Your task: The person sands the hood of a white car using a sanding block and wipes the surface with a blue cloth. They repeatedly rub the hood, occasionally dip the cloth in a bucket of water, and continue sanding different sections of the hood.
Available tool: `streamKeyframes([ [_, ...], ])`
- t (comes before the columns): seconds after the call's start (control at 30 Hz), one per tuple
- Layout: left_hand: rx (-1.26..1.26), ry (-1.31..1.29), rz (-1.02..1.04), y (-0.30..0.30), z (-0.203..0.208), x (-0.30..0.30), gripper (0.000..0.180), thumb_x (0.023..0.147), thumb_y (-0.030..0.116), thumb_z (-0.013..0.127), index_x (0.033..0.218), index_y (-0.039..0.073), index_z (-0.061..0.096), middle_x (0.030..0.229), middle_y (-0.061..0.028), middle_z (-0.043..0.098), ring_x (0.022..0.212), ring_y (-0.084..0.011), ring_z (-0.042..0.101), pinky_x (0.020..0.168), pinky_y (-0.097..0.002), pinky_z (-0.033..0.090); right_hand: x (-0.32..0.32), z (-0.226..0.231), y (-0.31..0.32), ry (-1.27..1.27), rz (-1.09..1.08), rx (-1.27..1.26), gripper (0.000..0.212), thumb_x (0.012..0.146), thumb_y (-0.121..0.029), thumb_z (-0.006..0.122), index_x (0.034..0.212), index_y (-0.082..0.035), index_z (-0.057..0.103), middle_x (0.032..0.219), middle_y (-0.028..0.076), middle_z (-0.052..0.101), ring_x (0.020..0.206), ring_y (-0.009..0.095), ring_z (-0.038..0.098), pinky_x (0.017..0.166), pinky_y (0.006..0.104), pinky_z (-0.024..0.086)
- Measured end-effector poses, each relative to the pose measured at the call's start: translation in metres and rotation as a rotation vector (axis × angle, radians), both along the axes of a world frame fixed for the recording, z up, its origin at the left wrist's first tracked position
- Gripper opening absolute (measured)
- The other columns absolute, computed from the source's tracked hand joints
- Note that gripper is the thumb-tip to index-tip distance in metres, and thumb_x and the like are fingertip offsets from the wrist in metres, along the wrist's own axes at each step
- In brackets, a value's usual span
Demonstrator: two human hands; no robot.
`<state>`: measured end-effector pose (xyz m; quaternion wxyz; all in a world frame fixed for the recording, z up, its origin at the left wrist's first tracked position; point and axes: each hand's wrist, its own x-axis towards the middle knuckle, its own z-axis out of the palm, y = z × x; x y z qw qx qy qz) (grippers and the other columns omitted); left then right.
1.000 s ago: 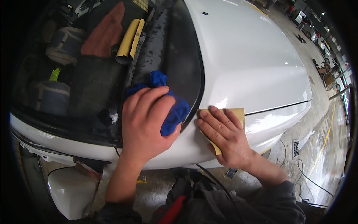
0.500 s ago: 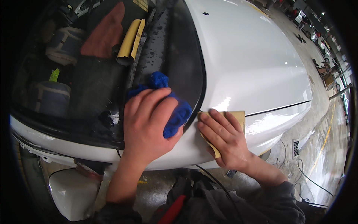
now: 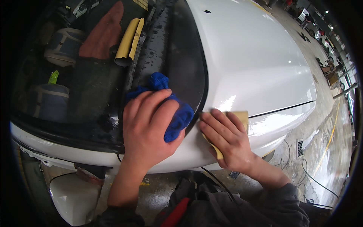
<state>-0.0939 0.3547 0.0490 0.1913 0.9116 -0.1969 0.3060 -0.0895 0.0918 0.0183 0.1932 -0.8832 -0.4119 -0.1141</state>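
My left hand (image 3: 147, 126) grips a crumpled blue cloth (image 3: 180, 120) and rests near the lower corner of the car's dark windshield (image 3: 98, 90). Beside it, my right hand (image 3: 228, 142) lies with its fingers stretched over a yellow sheet that looks like sandpaper (image 3: 243, 118). This sheet is pressed to the white fender (image 3: 278, 126), just off the windshield's black edge. The thumb sits by the sheet's curled near edge; the face against the paint is hidden. Above spreads the white hood (image 3: 249, 53), with bright reflections on it.
A roll of yellow paper (image 3: 129, 41) and a reddish piece (image 3: 103, 34) show at the windshield. A white side mirror (image 3: 73, 196) juts out at lower left. A black hose (image 3: 217, 179) hangs by my body. Cables (image 3: 314, 176) and a drain grate (image 3: 300, 147) are on the floor.
The view has shifted very slightly. Both hands stay almost where they were, the left on the blue cloth, the right on the sandpaper; the right has barely moved left.
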Motion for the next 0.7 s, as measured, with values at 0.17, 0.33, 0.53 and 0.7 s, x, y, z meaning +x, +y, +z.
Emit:
streamKeyframes([
  [0.17, -0.007, -0.006, 0.002, -0.001, -0.005, 0.003, 0.054, 0.069, 0.011, 0.088, 0.120, 0.011, 0.070, 0.137, -0.0105, 0.069, 0.122, -0.0376, 0.065, 0.106, -0.0505, 0.048, 0.011, 0.008, 0.017, 0.028, -0.009, 0.000, 0.071, 0.080, -0.017, 0.074, 0.150, -0.008, 0.064, 0.161, 0.012, 0.058, 0.151, 0.032, 0.053, 0.122, 0.0544, 0.036],
  [0.33, 0.002, 0.008, -0.004, -0.004, -0.002, 0.001, 0.053, 0.068, 0.015, 0.088, 0.118, 0.013, 0.071, 0.134, -0.0091, 0.068, 0.119, -0.0356, 0.065, 0.102, -0.0495, 0.049, -0.009, -0.002, 0.002, -0.009, -0.040, 0.013, 0.081, 0.071, -0.015, 0.079, 0.150, -0.006, 0.061, 0.159, 0.012, 0.058, 0.151, 0.032, 0.051, 0.120, 0.0550, 0.039],
  [0.53, -0.004, 0.003, -0.003, -0.001, -0.001, 0.002, 0.055, 0.068, 0.010, 0.088, 0.120, 0.011, 0.070, 0.138, -0.0108, 0.068, 0.121, -0.0388, 0.064, 0.106, -0.0507, 0.049, -0.005, 0.003, 0.008, -0.004, -0.022, 0.044, 0.060, 0.084, -0.017, 0.067, 0.142, -0.005, 0.069, 0.153, 0.015, 0.063, 0.146, 0.033, 0.058, 0.116, 0.0554, 0.042],
  [0.7, 0.001, -0.019, 0.008, 0.001, -0.004, 0.004, 0.055, 0.068, 0.016, 0.088, 0.120, 0.014, 0.071, 0.135, -0.0090, 0.068, 0.122, -0.0356, 0.064, 0.104, -0.0498, 0.049, 0.011, 0.006, 0.020, -0.031, -0.009, 0.032, 0.063, 0.083, -0.016, 0.066, 0.145, -0.005, 0.067, 0.157, 0.014, 0.061, 0.148, 0.033, 0.055, 0.119, 0.0524, 0.041],
])
